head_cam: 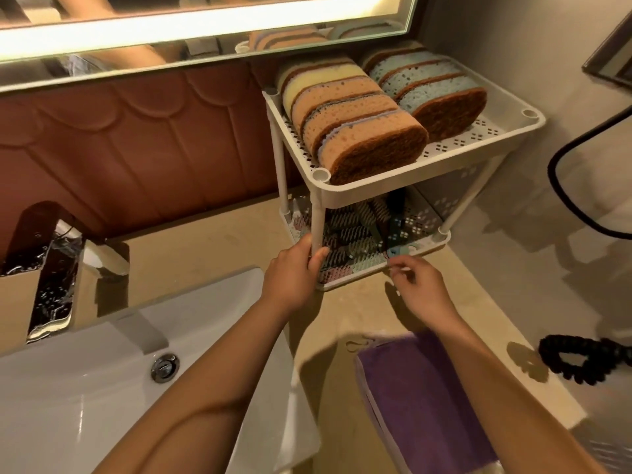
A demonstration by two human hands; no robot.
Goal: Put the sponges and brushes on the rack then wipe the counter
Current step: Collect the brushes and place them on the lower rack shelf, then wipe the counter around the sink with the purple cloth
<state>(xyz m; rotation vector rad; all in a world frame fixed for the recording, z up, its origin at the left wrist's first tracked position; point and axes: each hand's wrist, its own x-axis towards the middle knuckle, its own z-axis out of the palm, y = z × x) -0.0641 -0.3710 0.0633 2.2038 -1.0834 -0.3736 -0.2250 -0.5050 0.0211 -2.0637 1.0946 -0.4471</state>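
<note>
A white two-tier rack (403,179) stands on the beige counter (212,254) against the wall. Its top shelf holds a row of orange and yellow sponges (352,121) and a row of blue sponges (434,90), all on edge with brown scrub sides. Several brushes (355,234) lie on the bottom shelf. My left hand (294,271) grips the rack's front left leg. My right hand (420,285) hovers at the bottom shelf's front edge with fingers loosely curled and nothing in it. A folded purple cloth (420,398) lies on the counter below my right hand.
A white sink (85,398) with a drain plug fills the lower left, and a faucet stands behind it. A cardboard box (20,302) with plastic wrap sits at far left. A black scrunchie (581,360) lies at right. A lit mirror hangs above.
</note>
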